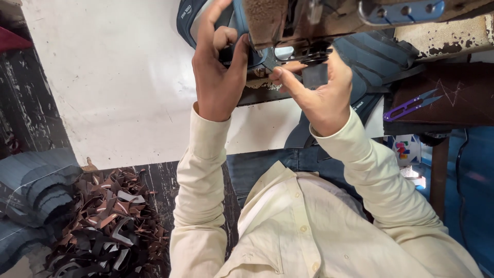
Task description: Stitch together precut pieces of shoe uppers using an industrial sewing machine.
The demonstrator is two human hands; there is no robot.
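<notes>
- Beneath the worker's cream shirt, a dark floor [159, 180] shows, with a heap of brown and grey offcuts [108, 226] lying loose at the left, in no container.
- Folded blue-grey material [36, 185] is stacked beside that heap.
- Left hand [218, 72] grips the blue shoe upper [195, 18], fingers curled round its edge, seemingly to steady it.
- Right hand [319, 90] pinches the same piece at the sewing machine [309, 20], thumb and forefinger together, likely guiding it.
- Purple thread snips [409, 106] rest well apart on a dark pad.
</notes>
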